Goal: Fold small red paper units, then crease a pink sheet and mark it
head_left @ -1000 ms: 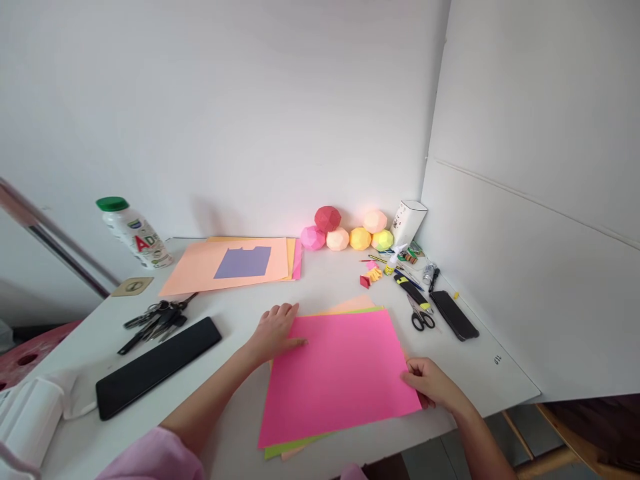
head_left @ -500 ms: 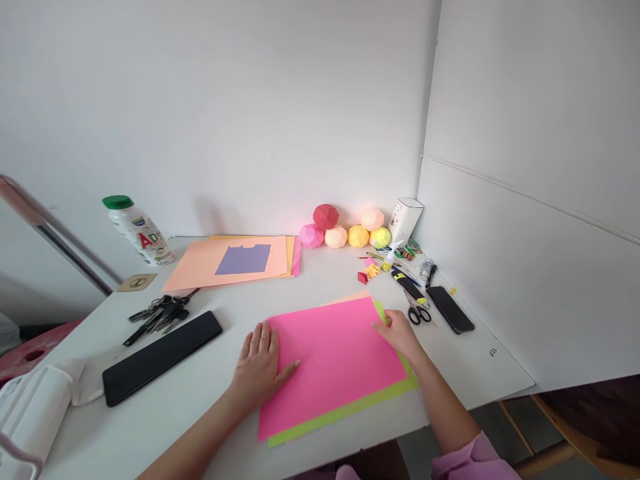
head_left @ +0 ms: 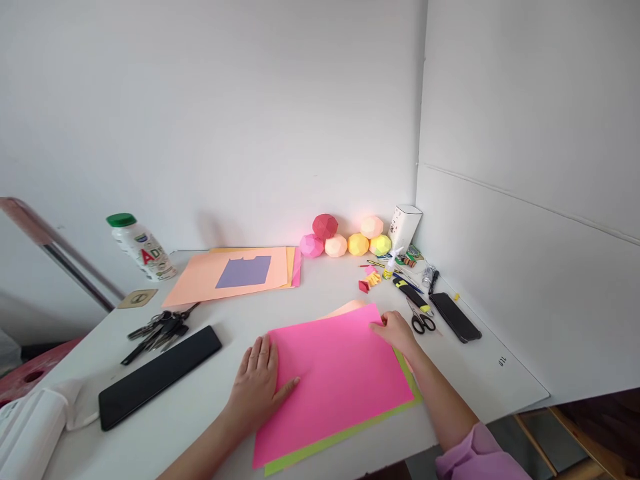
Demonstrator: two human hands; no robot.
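Observation:
A bright pink sheet of paper (head_left: pixel 330 387) lies in front of me. A green sheet (head_left: pixel 345 437) shows from under its front and right edges, and a peach sheet (head_left: pixel 349 307) curves out behind its far edge. My left hand (head_left: pixel 257 383) rests flat on the pink sheet's left edge, with fingers stretched and thumb spread on the paper. At the far right corner, my right hand (head_left: pixel 397 333) pinches the pink sheet between thumb and fingers. Whether the sheets below are in that pinch too, I cannot tell.
Black-handled scissors (head_left: pixel 423 323), a utility knife (head_left: pixel 413 294) and a phone (head_left: pixel 455 317) lie to the right. Faceted paper balls (head_left: pixel 335 245) stand by the wall. Left are more paper sheets (head_left: pixel 200 277), keys (head_left: pixel 163 330), a black slab (head_left: pixel 160 377) and a bottle (head_left: pixel 143 247).
The view has tilted slightly. Beside my right hand, the green corner has gone from sight, and the peach sheet bulges more behind the pink one. My left hand has stayed in place.

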